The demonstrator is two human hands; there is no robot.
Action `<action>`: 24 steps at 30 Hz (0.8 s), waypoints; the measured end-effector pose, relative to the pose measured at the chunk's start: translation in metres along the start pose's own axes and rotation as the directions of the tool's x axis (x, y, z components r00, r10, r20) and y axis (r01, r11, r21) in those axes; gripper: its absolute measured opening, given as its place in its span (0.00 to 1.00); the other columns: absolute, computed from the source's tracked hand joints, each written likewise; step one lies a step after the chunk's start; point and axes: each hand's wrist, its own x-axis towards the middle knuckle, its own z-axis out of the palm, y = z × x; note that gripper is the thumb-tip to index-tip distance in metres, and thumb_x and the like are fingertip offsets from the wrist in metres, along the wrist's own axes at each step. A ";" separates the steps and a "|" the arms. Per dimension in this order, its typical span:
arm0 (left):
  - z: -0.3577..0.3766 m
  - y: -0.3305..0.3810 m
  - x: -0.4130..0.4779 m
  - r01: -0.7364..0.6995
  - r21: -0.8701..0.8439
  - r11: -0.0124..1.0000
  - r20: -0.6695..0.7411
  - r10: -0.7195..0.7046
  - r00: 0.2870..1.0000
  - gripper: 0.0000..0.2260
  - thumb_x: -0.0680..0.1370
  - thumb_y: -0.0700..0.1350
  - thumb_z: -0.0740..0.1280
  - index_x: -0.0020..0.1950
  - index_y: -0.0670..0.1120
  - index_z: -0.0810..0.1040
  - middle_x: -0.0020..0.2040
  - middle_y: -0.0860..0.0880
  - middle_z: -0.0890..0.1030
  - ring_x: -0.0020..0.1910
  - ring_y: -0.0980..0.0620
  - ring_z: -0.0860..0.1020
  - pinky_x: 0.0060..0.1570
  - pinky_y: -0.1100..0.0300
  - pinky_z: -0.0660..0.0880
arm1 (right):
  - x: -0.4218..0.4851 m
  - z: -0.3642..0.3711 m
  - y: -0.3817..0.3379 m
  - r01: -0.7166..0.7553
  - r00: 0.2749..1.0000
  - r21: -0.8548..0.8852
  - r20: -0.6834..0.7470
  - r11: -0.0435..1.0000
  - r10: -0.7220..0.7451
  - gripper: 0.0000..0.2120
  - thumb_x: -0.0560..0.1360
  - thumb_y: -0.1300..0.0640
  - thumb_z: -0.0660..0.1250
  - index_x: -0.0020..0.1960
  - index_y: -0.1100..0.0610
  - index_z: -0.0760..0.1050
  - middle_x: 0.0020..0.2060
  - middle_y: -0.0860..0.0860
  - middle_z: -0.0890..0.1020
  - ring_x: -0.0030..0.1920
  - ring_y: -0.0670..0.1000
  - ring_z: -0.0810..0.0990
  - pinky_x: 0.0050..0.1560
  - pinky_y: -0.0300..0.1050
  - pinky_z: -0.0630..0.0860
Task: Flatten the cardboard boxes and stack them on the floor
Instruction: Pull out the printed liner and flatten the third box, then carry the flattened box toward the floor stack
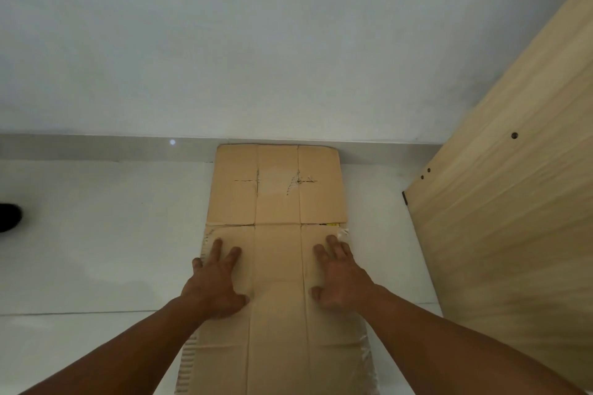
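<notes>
Observed: one flattened cardboard box lies on the white tiled floor, running lengthwise from 6 o'clock to 12 o'clock in the view. Its 12 o'clock end meets the grey baseboard at the foot of the pale wall. Two lengthwise creases divide the cardboard into three strips. A crosswise seam separates the far section from the near one; whether these are one sheet or two overlapping layers cannot be determined. The far section shows scuffs and short tears around the creases. A shred of pale tape clings to the seam at the 3 o'clock edge.

Left hand: released, fingers extended and spread, palm pressing flat on the 9 o'clock strip of the near section, grasping nothing. Right hand: likewise released, fingers extended, palm pressing flat on the 3 o'clock strip. The middle strip lies bare between them. Both forearms enter from 6 o'clock.

Surroundings: a light wooden panel with small holes stands at 3 o'clock, apart from the cardboard. A dark object, cut off by the frame, sits at 9 o'clock, well apart. A small bright spot shows on the baseboard at 11 o'clock of the cardboard.
</notes>
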 end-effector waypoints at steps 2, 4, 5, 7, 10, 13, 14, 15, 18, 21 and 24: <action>-0.001 -0.003 0.001 -0.017 0.003 1.000 -0.009 0.017 1.000 0.48 0.69 0.63 0.73 0.81 0.57 0.48 0.81 0.50 0.39 0.78 0.37 0.52 0.70 0.45 0.69 | -0.001 0.000 0.003 0.013 1.000 0.028 -0.004 1.000 -0.013 0.44 0.75 0.41 0.65 0.81 0.47 0.43 0.80 0.48 0.37 0.80 0.55 0.37 0.75 0.57 0.61; -0.002 -0.006 0.002 -0.022 0.009 1.000 -0.007 0.022 1.000 0.48 0.69 0.64 0.73 0.81 0.58 0.48 0.82 0.50 0.40 0.78 0.37 0.53 0.70 0.45 0.69 | -0.002 -0.001 0.004 0.012 1.000 0.033 0.004 0.999 -0.012 0.44 0.75 0.40 0.66 0.81 0.47 0.43 0.80 0.48 0.37 0.80 0.54 0.37 0.76 0.56 0.59; -0.002 -0.006 0.002 -0.018 0.011 1.000 -0.003 0.019 1.000 0.48 0.68 0.64 0.73 0.81 0.58 0.48 0.82 0.50 0.40 0.78 0.37 0.53 0.70 0.45 0.69 | -0.002 -0.002 0.004 0.005 1.000 0.036 0.008 0.999 -0.005 0.44 0.75 0.41 0.66 0.81 0.46 0.43 0.80 0.48 0.37 0.80 0.54 0.37 0.76 0.56 0.59; -0.004 -0.002 -0.002 -0.002 0.006 1.000 0.013 0.001 1.000 0.48 0.69 0.63 0.73 0.81 0.58 0.48 0.81 0.51 0.39 0.78 0.36 0.50 0.70 0.42 0.68 | -0.006 -0.009 -0.001 -0.014 1.000 0.048 0.015 0.999 0.013 0.42 0.75 0.43 0.66 0.81 0.47 0.45 0.80 0.48 0.38 0.80 0.55 0.39 0.76 0.60 0.58; -0.024 0.016 -0.019 0.020 0.072 0.997 0.047 -0.024 0.999 0.45 0.73 0.61 0.70 0.81 0.56 0.46 0.82 0.50 0.39 0.79 0.36 0.47 0.70 0.36 0.65 | -0.028 -0.031 -0.016 -0.064 0.998 0.088 0.027 0.994 0.062 0.36 0.78 0.47 0.63 0.80 0.52 0.49 0.81 0.53 0.43 0.80 0.56 0.44 0.76 0.61 0.55; -0.063 0.041 -0.058 -0.027 0.055 0.998 0.046 0.024 0.999 0.41 0.77 0.58 0.68 0.81 0.53 0.47 0.82 0.48 0.42 0.79 0.37 0.48 0.71 0.37 0.64 | -0.078 -0.067 -0.032 -0.095 0.995 0.245 0.059 0.965 0.084 0.33 0.80 0.48 0.62 0.80 0.54 0.53 0.80 0.55 0.47 0.80 0.55 0.49 0.77 0.51 0.58; -0.079 0.050 -0.076 -0.053 0.029 0.998 0.037 0.052 0.998 0.40 0.77 0.57 0.67 0.81 0.52 0.48 0.82 0.47 0.44 0.80 0.38 0.49 0.72 0.39 0.65 | -0.100 -0.083 -0.036 -0.103 0.993 0.296 0.081 0.950 0.082 0.32 0.80 0.48 0.62 0.80 0.54 0.55 0.80 0.55 0.50 0.80 0.54 0.51 0.76 0.49 0.58; -0.096 0.059 -0.097 -0.076 0.004 0.997 0.030 0.076 0.997 0.38 0.78 0.56 0.67 0.81 0.51 0.50 0.82 0.47 0.46 0.80 0.39 0.50 0.72 0.41 0.65 | -0.123 -0.100 -0.039 -0.118 0.990 0.329 0.108 0.937 0.087 0.31 0.80 0.48 0.62 0.79 0.54 0.57 0.80 0.55 0.53 0.79 0.54 0.55 0.76 0.47 0.60; -0.147 0.087 -0.171 -0.131 -0.055 0.990 0.062 0.135 0.989 0.36 0.79 0.56 0.66 0.81 0.50 0.52 0.82 0.46 0.49 0.79 0.43 0.55 0.74 0.47 0.64 | -0.204 -0.155 -0.043 -0.194 0.976 0.406 0.174 0.893 0.132 0.28 0.80 0.48 0.62 0.77 0.55 0.62 0.75 0.55 0.63 0.74 0.55 0.65 0.72 0.45 0.65; -0.203 0.121 -0.252 -0.178 -0.113 0.978 0.091 0.188 0.978 0.35 0.79 0.57 0.66 0.81 0.52 0.53 0.82 0.48 0.49 0.79 0.46 0.56 0.75 0.51 0.62 | -0.305 -0.214 -0.043 -0.253 0.961 0.445 0.220 0.859 0.169 0.26 0.80 0.48 0.61 0.76 0.55 0.64 0.72 0.54 0.68 0.72 0.54 0.68 0.70 0.43 0.67; -0.275 0.169 -0.330 -0.242 -0.153 0.958 0.076 0.255 0.964 0.33 0.79 0.56 0.66 0.80 0.53 0.55 0.82 0.49 0.51 0.78 0.49 0.60 0.73 0.57 0.62 | -0.407 -0.263 -0.031 -0.285 0.954 0.451 0.223 0.846 0.202 0.19 0.79 0.47 0.61 0.69 0.50 0.70 0.68 0.53 0.74 0.68 0.53 0.73 0.64 0.42 0.70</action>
